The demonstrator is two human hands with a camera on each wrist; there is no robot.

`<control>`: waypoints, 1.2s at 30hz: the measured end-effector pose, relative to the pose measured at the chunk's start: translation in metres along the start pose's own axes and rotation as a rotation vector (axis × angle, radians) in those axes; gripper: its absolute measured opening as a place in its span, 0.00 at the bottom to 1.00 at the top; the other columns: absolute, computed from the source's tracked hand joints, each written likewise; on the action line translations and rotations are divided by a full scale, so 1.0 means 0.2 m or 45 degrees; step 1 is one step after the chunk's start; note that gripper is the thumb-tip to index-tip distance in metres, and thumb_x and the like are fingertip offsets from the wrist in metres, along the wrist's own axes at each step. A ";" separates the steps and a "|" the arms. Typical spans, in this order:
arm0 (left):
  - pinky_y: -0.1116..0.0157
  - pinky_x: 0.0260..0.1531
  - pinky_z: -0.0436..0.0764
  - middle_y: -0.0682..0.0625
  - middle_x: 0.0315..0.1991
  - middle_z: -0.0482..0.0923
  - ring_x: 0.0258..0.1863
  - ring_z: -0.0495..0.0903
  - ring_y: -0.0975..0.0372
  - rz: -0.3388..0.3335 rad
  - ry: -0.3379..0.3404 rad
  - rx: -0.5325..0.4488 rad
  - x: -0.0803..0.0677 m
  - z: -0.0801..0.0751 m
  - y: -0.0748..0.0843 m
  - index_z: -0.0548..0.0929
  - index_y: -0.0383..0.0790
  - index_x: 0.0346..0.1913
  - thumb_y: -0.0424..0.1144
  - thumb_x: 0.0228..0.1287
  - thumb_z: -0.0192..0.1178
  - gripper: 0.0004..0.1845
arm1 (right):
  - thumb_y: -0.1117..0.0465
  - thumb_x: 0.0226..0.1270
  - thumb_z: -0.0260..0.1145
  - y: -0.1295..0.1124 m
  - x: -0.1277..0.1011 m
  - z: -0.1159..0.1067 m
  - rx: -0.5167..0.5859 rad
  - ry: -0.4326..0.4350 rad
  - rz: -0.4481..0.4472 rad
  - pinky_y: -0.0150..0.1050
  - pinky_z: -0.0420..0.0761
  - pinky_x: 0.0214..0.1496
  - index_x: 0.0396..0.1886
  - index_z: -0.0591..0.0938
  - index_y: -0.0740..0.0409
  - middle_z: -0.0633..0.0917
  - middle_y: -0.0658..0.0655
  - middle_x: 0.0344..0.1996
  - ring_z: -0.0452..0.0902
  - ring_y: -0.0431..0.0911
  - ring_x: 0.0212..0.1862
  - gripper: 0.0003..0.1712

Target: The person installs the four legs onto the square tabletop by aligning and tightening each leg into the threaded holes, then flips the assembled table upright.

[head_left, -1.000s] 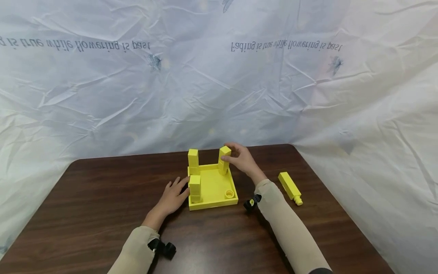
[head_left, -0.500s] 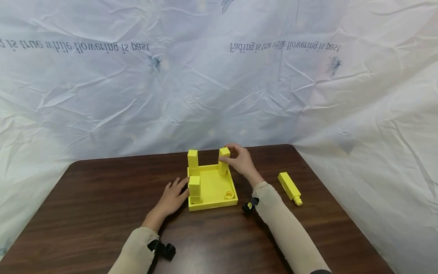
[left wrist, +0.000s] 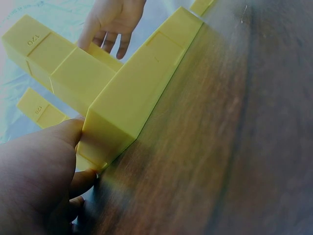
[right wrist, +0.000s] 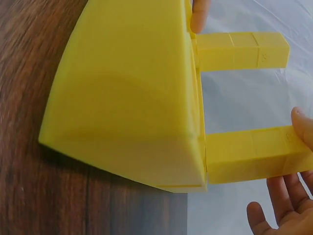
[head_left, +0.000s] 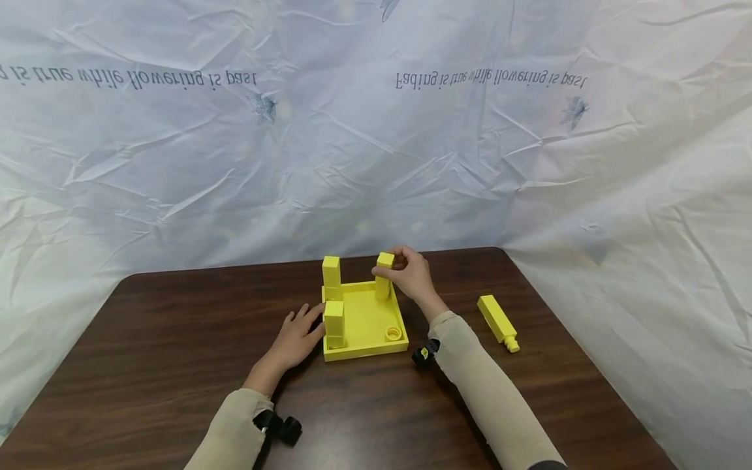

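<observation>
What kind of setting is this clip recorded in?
Probably a makeshift recording set, not a home or workshop: a dark wooden table backed by crinkled white plastic sheeting printed with mirrored text, with only a yellow plastic tray and yellow blocks on it.

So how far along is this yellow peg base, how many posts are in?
Two posts stand along the left side of the square base. The right hand grips a third post at the far right corner; the left hand steadies the base. One socket is empty, and a fourth post lies on the table.
</observation>
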State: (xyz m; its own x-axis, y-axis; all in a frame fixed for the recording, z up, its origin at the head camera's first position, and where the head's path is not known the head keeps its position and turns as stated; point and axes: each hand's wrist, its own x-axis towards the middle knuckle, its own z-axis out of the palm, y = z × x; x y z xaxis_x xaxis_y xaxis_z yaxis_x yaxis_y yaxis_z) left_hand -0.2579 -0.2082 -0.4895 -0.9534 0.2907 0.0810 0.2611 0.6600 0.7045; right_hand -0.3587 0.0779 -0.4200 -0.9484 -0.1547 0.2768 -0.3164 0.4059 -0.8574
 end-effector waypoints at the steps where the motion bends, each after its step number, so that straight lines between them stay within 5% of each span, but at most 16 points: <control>1: 0.34 0.78 0.36 0.34 0.81 0.58 0.83 0.43 0.37 -0.002 0.001 0.001 0.00 0.00 0.00 0.59 0.38 0.84 0.48 0.88 0.46 0.31 | 0.50 0.62 0.82 0.00 0.00 0.00 -0.004 0.004 0.001 0.49 0.87 0.50 0.56 0.84 0.57 0.85 0.58 0.46 0.84 0.53 0.46 0.28; 13: 0.34 0.78 0.36 0.34 0.81 0.60 0.83 0.44 0.37 -0.007 0.004 -0.005 0.00 -0.01 -0.01 0.59 0.38 0.84 0.47 0.88 0.47 0.31 | 0.48 0.64 0.81 0.00 0.02 0.01 -0.025 -0.032 -0.006 0.42 0.80 0.42 0.61 0.83 0.57 0.83 0.57 0.42 0.76 0.51 0.39 0.31; 18: 0.34 0.78 0.36 0.34 0.81 0.60 0.83 0.44 0.37 0.003 0.001 -0.013 0.01 -0.02 -0.01 0.59 0.39 0.84 0.48 0.88 0.47 0.31 | 0.46 0.64 0.81 0.00 0.04 -0.04 -0.072 -0.204 0.043 0.53 0.82 0.57 0.74 0.75 0.55 0.81 0.60 0.59 0.78 0.56 0.56 0.43; 24: 0.34 0.78 0.36 0.34 0.81 0.60 0.83 0.44 0.37 0.004 -0.005 -0.012 0.02 -0.02 -0.02 0.59 0.39 0.84 0.49 0.88 0.47 0.32 | 0.51 0.66 0.80 0.00 0.08 -0.11 -0.022 -0.409 0.089 0.65 0.70 0.72 0.81 0.68 0.52 0.69 0.60 0.77 0.63 0.61 0.76 0.48; 36: 0.35 0.78 0.35 0.35 0.81 0.59 0.83 0.44 0.38 -0.005 -0.013 -0.011 0.04 -0.03 -0.03 0.59 0.39 0.84 0.50 0.88 0.47 0.32 | 0.54 0.72 0.75 0.03 0.07 -0.09 0.013 -0.338 0.001 0.55 0.82 0.62 0.77 0.74 0.58 0.83 0.59 0.63 0.79 0.56 0.63 0.38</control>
State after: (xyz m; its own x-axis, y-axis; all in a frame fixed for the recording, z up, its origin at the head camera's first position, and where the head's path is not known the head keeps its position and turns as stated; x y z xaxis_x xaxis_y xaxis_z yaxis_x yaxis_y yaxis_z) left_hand -0.2674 -0.2142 -0.4888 -0.9528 0.2952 0.0708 0.2558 0.6552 0.7108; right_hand -0.3747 0.0949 -0.4127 -0.9098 -0.3858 0.1533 -0.3138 0.3975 -0.8623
